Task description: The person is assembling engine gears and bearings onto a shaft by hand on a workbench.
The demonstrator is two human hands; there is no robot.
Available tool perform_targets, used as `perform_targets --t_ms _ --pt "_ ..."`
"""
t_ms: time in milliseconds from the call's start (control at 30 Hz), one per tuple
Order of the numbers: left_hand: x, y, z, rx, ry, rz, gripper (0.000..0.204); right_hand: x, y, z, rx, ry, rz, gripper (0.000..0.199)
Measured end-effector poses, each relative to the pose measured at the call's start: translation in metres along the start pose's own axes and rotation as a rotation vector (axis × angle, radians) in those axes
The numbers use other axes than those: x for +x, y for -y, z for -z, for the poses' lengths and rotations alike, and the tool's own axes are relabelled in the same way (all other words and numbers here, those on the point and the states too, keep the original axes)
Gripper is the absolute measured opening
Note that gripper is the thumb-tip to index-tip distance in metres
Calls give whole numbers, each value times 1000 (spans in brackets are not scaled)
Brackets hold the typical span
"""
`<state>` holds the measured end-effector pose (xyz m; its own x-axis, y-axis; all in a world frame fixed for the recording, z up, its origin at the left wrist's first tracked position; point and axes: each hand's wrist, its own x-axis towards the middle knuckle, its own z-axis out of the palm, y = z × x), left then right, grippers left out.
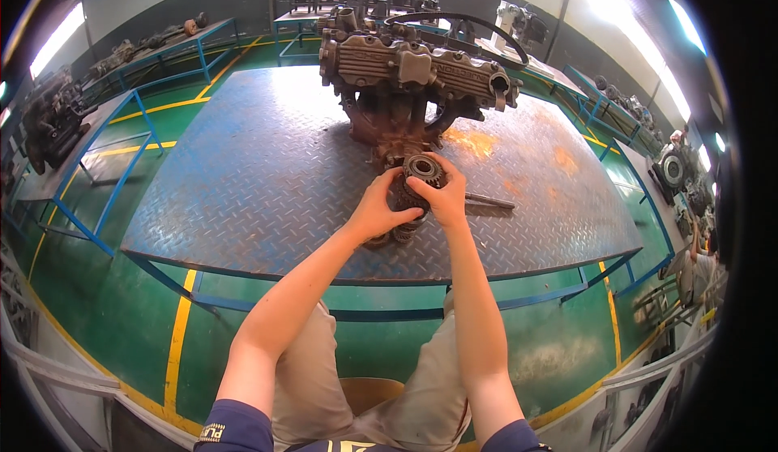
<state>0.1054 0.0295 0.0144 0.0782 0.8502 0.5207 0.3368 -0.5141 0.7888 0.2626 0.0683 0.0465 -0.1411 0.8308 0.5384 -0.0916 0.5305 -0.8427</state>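
Near the front of the metal table, both my hands close around a stack of toothed metal gears [424, 170]. My left hand [381, 210] wraps its left side, the thumb reaching across low on the stack. The fingers of my right hand [446, 192] curl over the far right side, with the thumb on the upper gear. Below my hands, more round metal parts [405, 231] rest at the stack's foot; how they join it is hidden. A metal shaft [490, 201] lies on the table just right of my right hand.
A large engine [413, 67] with a black belt [478, 24] stands right behind the gears on the diamond-plate table [243, 176]. Blue-framed benches with machine parts line the left, back and right. A person [698, 269] is at the far right.
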Motion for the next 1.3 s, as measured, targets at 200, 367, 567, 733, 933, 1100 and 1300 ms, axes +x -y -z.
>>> perform_targets --t_ms 200,367,567,733,933,1100,1300 --pt "1 3 -5 24 -40 -27 80 1 12 3 85 -4 -7 53" --pt "-1 -3 -2 31 -28 -51 79 7 13 21 123 -53 73 54" --pt "1 -1 0 54 -28 -56 78 3 6 53 65 -191 38 55" --pt "-1 -4 -1 68 -4 -35 78 -5 5 72 -110 -212 -20 54" --pt "0 -4 -2 66 14 -19 78 -17 -3 82 -518 -140 -87 60" --pt "1 -4 0 -20 22 4 76 -25 -16 94 -676 56 -92 67" --pt "-1 -5 2 13 35 16 76 -35 -19 103 -665 254 -262 70"
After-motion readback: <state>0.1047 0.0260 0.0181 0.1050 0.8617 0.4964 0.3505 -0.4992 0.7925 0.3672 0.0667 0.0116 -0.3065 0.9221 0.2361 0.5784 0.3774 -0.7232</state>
